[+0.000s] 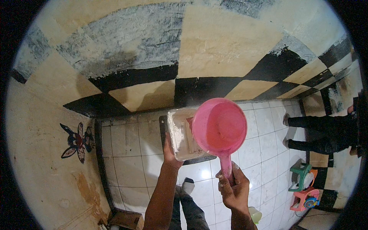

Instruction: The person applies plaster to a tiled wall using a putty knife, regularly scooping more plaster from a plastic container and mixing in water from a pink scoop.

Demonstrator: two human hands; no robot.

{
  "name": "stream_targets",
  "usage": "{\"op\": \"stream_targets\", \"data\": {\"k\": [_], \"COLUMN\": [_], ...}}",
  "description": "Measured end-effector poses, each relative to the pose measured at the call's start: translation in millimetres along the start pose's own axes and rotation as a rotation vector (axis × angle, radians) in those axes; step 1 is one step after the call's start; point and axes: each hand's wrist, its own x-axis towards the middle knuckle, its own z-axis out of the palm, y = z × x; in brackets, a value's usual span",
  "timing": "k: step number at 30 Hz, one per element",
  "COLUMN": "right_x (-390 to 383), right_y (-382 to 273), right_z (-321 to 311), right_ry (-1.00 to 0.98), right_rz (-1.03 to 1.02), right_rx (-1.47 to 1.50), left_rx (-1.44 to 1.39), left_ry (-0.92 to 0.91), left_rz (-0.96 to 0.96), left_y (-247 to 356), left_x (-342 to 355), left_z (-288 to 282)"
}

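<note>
Clear rectangular plastic tub, smeared white: right side hidden behind round pink plastic dipper; contents there not tellable. Left hand: fingers mostly concealed by tub. Dipper: handle end covered by right hand. Dark straight-edged flat piece, below tub: largely covered, kind uncertain. Pale green rounded item: partly behind right forearm. Brown cardboard box: cut off by lower edge. Bystander in dark trousers: upper body lost at dark right rim. Blue item on coral-pink plastic stool: too small to identify.

The pink dipper blocks the plastic tub's right side from above; passing room lies toward the floor's left edge, while stools obstruct its right.
</note>
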Motion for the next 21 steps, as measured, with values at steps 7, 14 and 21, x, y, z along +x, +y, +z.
{"op": "stream_targets", "data": {"k": [7,14,21], "right_x": [-1,-3,-3], "right_y": [-5,-5,-7], "right_z": [1,-6,-12], "right_ry": [0.012,0.054,0.099], "right_rz": [0.01,-0.048,-0.04], "right_rx": [0.042,0.212,0.263], "left_rx": [-0.009,-0.029,-0.02], "left_ry": [0.04,0.084,0.068], "left_rz": [-0.011,-0.041,-0.033], "left_y": [1,-5,-9], "left_x": [-1,1,3], "left_z": [-1,0,-3]}}
